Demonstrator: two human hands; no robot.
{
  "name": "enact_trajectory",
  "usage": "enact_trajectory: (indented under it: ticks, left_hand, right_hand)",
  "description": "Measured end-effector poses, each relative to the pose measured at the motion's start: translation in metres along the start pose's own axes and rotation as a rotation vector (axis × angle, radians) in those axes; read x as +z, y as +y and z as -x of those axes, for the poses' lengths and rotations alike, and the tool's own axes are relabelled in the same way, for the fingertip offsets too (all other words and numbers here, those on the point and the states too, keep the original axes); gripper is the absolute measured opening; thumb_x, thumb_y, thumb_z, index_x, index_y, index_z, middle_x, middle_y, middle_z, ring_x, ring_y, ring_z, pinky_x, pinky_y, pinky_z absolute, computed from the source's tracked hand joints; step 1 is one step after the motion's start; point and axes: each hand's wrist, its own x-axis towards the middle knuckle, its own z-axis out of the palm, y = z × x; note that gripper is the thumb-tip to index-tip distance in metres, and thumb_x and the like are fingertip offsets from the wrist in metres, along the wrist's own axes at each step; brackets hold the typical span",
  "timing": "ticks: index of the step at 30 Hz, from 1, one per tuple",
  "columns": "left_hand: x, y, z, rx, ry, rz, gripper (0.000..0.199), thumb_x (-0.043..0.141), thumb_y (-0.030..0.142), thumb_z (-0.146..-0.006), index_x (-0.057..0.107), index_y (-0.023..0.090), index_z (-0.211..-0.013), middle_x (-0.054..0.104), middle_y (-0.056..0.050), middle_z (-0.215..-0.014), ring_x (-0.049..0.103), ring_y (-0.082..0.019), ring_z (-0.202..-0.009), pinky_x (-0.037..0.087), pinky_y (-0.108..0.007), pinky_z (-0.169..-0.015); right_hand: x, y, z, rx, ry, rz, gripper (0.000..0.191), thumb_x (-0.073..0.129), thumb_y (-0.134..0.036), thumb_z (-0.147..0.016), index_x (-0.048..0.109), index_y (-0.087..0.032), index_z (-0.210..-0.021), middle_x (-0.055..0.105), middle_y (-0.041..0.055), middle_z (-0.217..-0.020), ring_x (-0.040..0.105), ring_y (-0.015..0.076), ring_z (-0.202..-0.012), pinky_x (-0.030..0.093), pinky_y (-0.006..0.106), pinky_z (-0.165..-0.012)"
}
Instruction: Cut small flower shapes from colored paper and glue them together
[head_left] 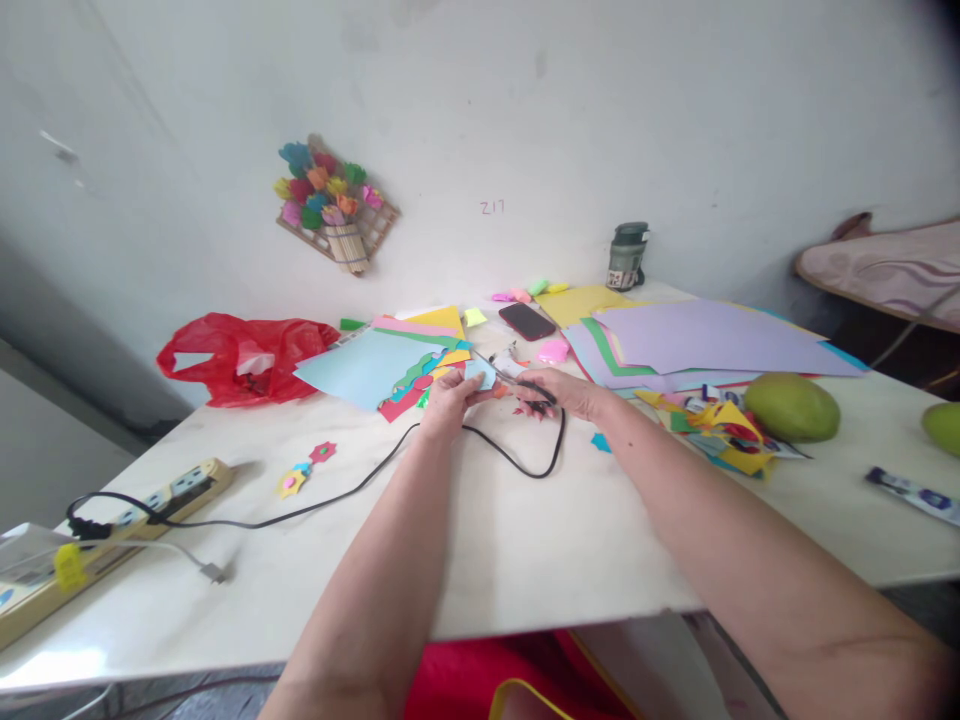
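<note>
Between the fingers of my left hand (pixel 448 400) is a small piece of light blue paper (pixel 481 374). My right hand (pixel 564 391) grips a pair of scissors (pixel 501 371) with dark handles, and the blades lie at the paper's edge. Whether the blades are cutting into it I cannot tell. Just left of my left hand are cut strips of coloured paper (pixel 411 385). Beyond my hands sit a bright pink packet (pixel 553 350) and a phone (pixel 527 321). A black cord (pixel 375 485) runs under my wrists.
A power strip (pixel 206 470) and red plastic bag (pixel 225 350) are on the left. Paper flowers (pixel 292 482) lie nearer. On the right are coloured sheets (pixel 697 335), paper scraps (pixel 724 435), a green mango (pixel 793 407) and a glue tube (pixel 911 493). A bottle (pixel 627 258) stands by the wall.
</note>
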Motion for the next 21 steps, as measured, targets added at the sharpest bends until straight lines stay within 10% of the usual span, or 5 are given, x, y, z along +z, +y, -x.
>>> enact_trajectory:
  ticks: [21]
  left_hand:
    - [-0.0009, -0.001, -0.0009, 0.009, -0.012, -0.016, 0.03, 0.081, 0.031, -0.059, 0.069, 0.011, -0.077, 0.069, -0.005, -0.077, 0.068, -0.019, -0.078, 0.055, -0.033, -0.079]
  right_hand:
    - [0.0001, 0.0013, -0.0023, 0.027, 0.007, -0.014, 0.014, 0.049, -0.019, -0.078, 0.048, -0.016, -0.065, 0.061, 0.0022, -0.06, 0.05, 0.0067, -0.043, 0.029, 0.016, -0.035]
